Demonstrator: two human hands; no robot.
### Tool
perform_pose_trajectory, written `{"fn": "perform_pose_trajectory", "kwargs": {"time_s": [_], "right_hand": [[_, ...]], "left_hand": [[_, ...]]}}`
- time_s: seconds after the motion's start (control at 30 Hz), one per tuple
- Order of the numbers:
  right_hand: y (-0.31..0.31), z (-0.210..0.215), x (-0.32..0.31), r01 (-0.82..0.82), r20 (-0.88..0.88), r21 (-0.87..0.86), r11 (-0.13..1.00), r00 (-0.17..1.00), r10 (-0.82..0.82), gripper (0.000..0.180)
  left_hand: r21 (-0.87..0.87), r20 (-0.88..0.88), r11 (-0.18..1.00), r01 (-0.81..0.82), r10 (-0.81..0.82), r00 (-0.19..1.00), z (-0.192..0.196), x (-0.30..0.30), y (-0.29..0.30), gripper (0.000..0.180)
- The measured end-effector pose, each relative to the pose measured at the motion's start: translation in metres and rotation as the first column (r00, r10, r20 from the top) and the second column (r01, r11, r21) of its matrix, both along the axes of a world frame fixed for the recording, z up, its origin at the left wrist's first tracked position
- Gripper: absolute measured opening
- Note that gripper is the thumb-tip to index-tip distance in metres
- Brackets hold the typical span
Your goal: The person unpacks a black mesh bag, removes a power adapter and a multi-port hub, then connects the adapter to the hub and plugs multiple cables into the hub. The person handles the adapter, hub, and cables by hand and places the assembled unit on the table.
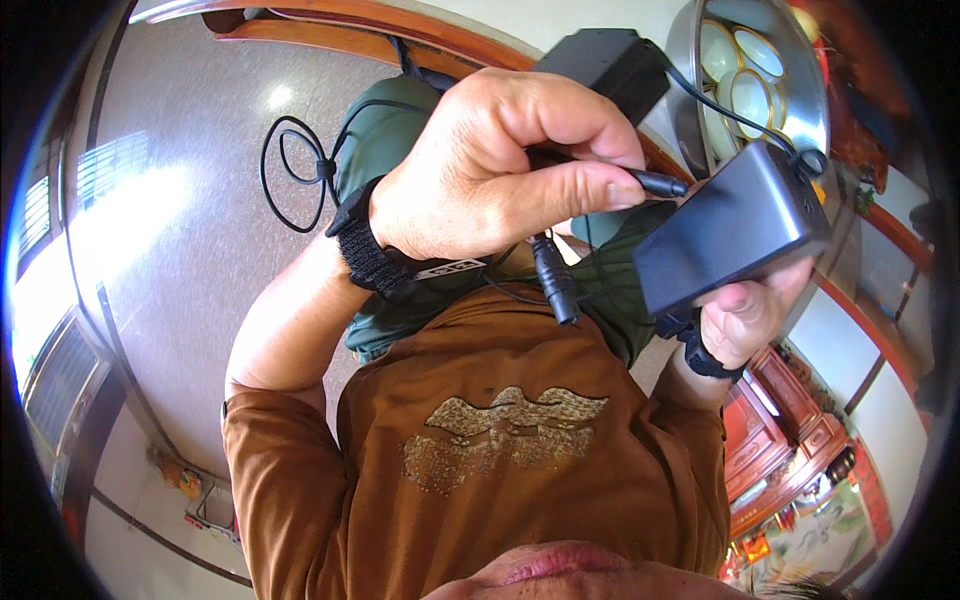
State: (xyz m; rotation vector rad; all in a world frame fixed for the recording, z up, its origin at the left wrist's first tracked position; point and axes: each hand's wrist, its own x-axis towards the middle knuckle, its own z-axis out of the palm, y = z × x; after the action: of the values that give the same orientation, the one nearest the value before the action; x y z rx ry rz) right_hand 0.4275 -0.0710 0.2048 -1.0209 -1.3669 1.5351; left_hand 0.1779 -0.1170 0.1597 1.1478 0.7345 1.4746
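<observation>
Between thumb and fingers, my left hand [510, 165] pinches a black cable plug [658, 183], its tip pointing right. That tip lies close to the side of a black rectangular box [730, 235], perhaps a battery pack or adapter; whether they touch I cannot tell. My right hand [755, 310] grips this box from below, most fingers hidden behind it. A short cable with a round end [812, 160] hangs at the box's top corner. Below my left hand dangles a second black connector [556, 285]. Another black box [605, 72] sits just beyond my left hand, with a cable running from it.
A shiny metal basin [690, 100] with several gold-rimmed white dishes [750, 95] stands at the far right. Looped black cable [300, 170] hangs beside my knee at left. Wooden furniture edges [350, 40] run along the far side; carved red-brown furniture [785, 430] stands at lower right.
</observation>
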Motion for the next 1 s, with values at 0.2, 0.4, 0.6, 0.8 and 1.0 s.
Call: {"fn": "perform_pose_trajectory", "kwargs": {"time_s": [0.2, 0.4, 0.6, 0.8, 1.0], "right_hand": [[0.019, -0.007, -0.01, -0.376, -0.324, -0.253, 0.892, 0.901, 0.288, 0.098], [0.024, 0.007, -0.028, -0.5, -0.728, -0.576, 0.646, 0.674, -0.127, 0.077], [0.035, 0.01, -0.037, -0.438, -0.659, -0.684, 0.583, 0.713, -0.237, 0.065], [0.04, 0.008, -0.043, -0.619, -0.749, -0.662, 0.424, 0.569, -0.339, 0.066], [0.04, 0.002, -0.046, -0.684, -0.746, -0.64, 0.35, 0.443, -0.497, 0.071]], "left_hand": [[0.003, -0.022, 0.999, 0.033, -0.033, 0.999, 0.0, -0.001, 0.001, 0.007], [0.001, -0.065, 1.0, -0.007, 0.007, 0.998, 0.005, 0.0, -0.001, 0.011], [-0.099, -0.145, 0.995, 0.01, -0.025, 0.989, 0.011, -0.007, -0.004, 0.01], [-0.081, -0.082, 0.997, -0.011, 0.004, 0.997, 0.012, -0.003, -0.002, 0.01], [-0.083, -0.142, 0.996, -0.033, 0.021, 0.99, 0.012, -0.005, -0.004, 0.009]]}}
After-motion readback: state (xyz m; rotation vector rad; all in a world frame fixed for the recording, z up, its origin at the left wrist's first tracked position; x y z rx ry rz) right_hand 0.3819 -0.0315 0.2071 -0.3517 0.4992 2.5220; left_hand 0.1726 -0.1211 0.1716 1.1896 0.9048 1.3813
